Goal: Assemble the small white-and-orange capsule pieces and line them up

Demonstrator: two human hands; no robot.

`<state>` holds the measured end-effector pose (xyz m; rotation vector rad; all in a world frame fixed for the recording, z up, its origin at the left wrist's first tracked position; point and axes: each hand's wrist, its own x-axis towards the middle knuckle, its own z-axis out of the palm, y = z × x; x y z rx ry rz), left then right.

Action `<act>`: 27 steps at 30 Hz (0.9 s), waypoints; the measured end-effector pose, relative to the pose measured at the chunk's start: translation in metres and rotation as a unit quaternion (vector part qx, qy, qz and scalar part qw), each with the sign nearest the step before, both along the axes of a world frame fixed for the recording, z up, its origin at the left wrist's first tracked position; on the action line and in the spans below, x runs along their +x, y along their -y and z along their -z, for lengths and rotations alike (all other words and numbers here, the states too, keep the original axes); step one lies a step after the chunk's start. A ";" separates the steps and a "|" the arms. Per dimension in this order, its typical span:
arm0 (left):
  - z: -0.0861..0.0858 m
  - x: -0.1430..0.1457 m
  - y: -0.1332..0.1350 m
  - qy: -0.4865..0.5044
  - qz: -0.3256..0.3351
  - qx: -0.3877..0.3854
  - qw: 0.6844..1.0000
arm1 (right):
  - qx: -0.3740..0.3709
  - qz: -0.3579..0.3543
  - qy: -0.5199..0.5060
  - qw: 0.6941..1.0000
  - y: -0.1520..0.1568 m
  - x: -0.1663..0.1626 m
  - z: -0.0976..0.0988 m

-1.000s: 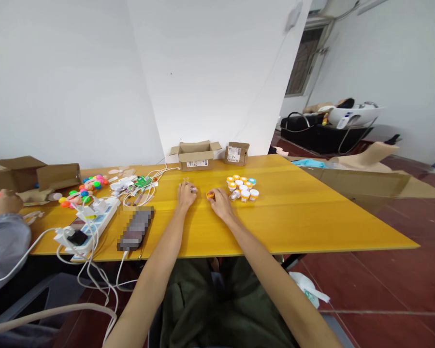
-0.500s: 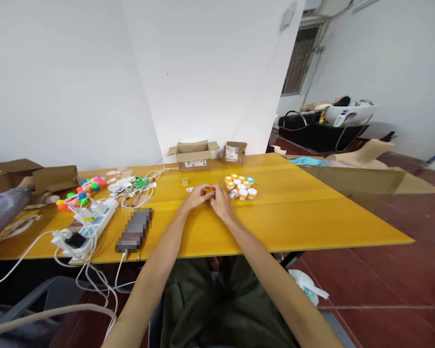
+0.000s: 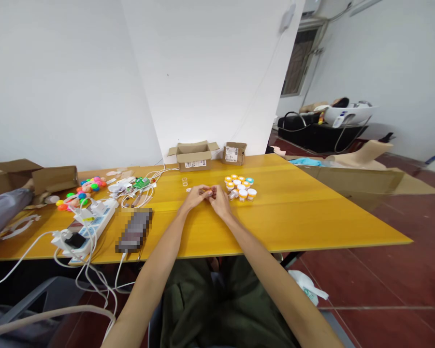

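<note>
Holding small orange item [image 3: 209,193] btwn L hand [image 3: 197,196] & R hand [image 3: 220,200].

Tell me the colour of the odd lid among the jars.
The odd lid is blue-green, at least around its edge; the head view shows it best.

- You hold a small orange piece [image 3: 210,192] between the fingertips of your left hand [image 3: 197,194] and your right hand [image 3: 219,198]; your fingers cover most of it, so its full shape and tilt cannot be told.
- Just beyond your left hand lies a small white speckled piece [image 3: 188,190], partly hidden by that hand.
- Behind it stands a clear round container [image 3: 184,181], see-through from rim to base.
- Near your right hand, you have a cluster of small lidded jars [image 3: 241,187], upright and close together, topped in white, orange-and-white and one teal.
- A clear jar [image 3: 233,194] leans over at the cluster's near left edge.
</note>
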<state>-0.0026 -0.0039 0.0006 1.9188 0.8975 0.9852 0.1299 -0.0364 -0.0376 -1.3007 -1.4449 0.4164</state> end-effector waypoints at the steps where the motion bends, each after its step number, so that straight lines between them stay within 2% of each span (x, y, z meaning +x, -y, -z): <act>1: -0.001 0.000 0.001 -0.004 -0.002 0.006 1.000 | 0.000 0.002 0.001 1.000 0.000 0.000 0.000; 10: -0.008 0.000 0.007 -0.030 -0.037 0.055 0.997 | 0.006 0.017 -0.012 1.000 0.000 -0.003 0.001; 17: -0.007 0.000 0.002 -0.031 -0.109 0.089 0.990 | 0.005 0.000 -0.007 1.000 -0.006 0.000 0.008; 23: -0.002 -0.006 -0.002 -0.141 -0.167 0.174 0.960 | 0.032 -0.003 -0.028 0.999 -0.008 0.002 0.011; 27: 0.002 -0.009 0.000 -0.215 -0.180 0.191 0.941 | 0.033 -0.003 -0.051 0.998 -0.010 0.002 0.011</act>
